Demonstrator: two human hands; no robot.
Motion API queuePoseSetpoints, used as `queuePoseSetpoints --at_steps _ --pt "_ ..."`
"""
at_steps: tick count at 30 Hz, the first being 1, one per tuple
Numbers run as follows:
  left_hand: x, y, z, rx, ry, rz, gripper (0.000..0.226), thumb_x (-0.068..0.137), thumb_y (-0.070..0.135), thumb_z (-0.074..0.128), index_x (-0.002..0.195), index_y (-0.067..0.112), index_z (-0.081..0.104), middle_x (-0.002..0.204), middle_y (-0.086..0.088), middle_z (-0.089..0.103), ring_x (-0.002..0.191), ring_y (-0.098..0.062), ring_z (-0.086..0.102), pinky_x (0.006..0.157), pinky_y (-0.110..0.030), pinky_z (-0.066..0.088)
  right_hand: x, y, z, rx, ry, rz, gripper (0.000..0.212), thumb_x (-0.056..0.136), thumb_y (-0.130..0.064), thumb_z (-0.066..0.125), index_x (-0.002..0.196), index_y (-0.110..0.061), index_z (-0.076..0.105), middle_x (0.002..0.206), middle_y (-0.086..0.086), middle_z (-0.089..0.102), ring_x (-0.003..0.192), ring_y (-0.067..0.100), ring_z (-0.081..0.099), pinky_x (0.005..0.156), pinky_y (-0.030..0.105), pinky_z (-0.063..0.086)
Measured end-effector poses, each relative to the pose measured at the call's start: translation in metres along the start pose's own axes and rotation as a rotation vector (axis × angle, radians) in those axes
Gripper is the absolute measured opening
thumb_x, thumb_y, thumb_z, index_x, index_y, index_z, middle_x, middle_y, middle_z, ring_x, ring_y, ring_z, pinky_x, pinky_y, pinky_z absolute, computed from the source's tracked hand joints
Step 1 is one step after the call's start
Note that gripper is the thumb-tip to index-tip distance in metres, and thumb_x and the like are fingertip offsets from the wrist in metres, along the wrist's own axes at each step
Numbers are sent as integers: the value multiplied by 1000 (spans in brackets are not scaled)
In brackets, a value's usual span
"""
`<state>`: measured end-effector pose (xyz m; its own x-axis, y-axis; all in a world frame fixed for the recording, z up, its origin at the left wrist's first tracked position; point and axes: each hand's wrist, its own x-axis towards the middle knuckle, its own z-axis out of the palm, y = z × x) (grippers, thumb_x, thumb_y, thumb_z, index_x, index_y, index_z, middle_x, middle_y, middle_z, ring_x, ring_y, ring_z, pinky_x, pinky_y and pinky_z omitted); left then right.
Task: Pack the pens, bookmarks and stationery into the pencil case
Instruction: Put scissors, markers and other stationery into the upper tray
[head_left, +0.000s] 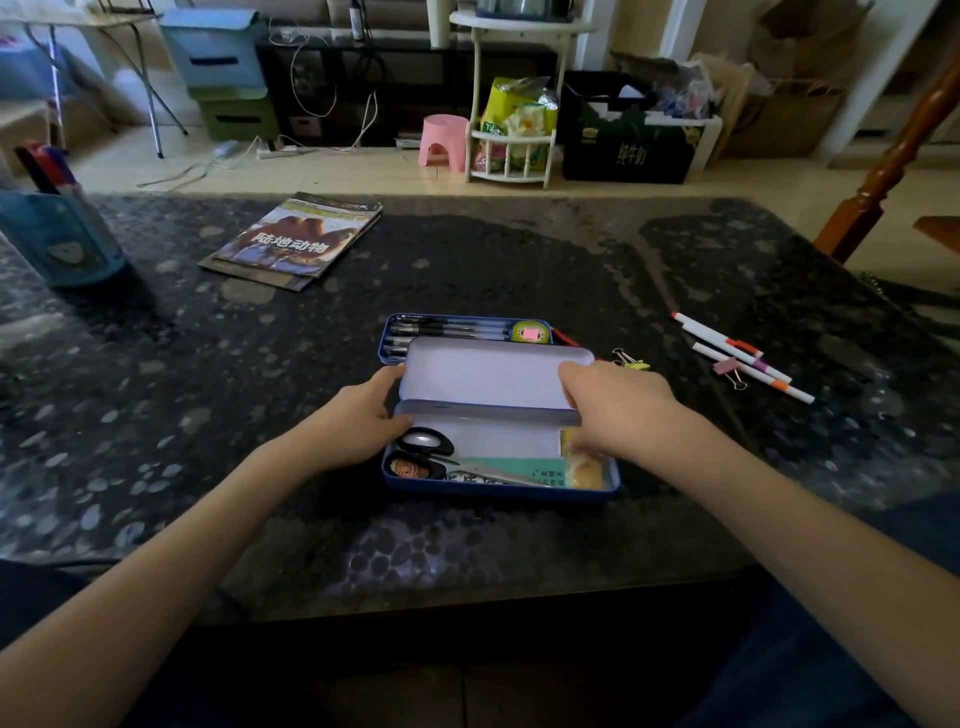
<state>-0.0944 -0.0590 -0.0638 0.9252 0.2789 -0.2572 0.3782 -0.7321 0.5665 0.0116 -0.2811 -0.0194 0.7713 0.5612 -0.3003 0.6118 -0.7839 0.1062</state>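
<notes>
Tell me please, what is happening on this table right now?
A person is packing a blue pencil case. The left hand holds its left end; the right hand reaches into its right end. Scissors lie inside. White pens and binder clips wait on the table.

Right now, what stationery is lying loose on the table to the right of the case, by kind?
White pens: 3
Yellow clip: 1
Pink clip: 1
Total: 5
</notes>
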Motion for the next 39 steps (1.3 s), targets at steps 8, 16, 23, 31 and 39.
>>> queuePoseSetpoints --at_steps 8,16,23,31,39 --pt "0 -3 1 0 5 13 63 92 28 55 145 27 22 69 12 57 60 -3 58 47 -14 35 0 3 0 160 -230 -176 16 77 -37 75 78 -30 61 95 -10 62 84 7 56 62 28 46" --pt "1 -4 1 -7 -8 8 63 92 31 54 145 29 20 74 14 56 64 -3 59 48 -14 36 9 6 1 126 -258 -164 12 81 -28 72 78 -30 61 100 -8 63 89 12 57 55 25 39" --pt "2 -5 1 -12 -13 -4 62 92 31 54 144 29 21 79 10 60 70 -8 63 53 -20 41 11 22 -4 311 -316 -223 10 88 -20 65 82 -28 66 85 -11 56 71 5 55 53 18 49" --pt "2 -5 0 -25 -12 -16 61 91 31 54 143 30 22 79 7 61 69 -8 63 53 -20 41 18 25 2 302 -303 -205 24 80 -17 74 86 -26 53 85 -8 52 75 9 53 58 22 43" --pt "4 -7 4 -60 64 -19 52 91 32 53 139 31 32 73 7 61 63 -8 61 50 -23 41 29 50 -11 600 -58 -99 18 95 -7 45 89 -21 56 74 2 64 59 12 58 52 22 44"
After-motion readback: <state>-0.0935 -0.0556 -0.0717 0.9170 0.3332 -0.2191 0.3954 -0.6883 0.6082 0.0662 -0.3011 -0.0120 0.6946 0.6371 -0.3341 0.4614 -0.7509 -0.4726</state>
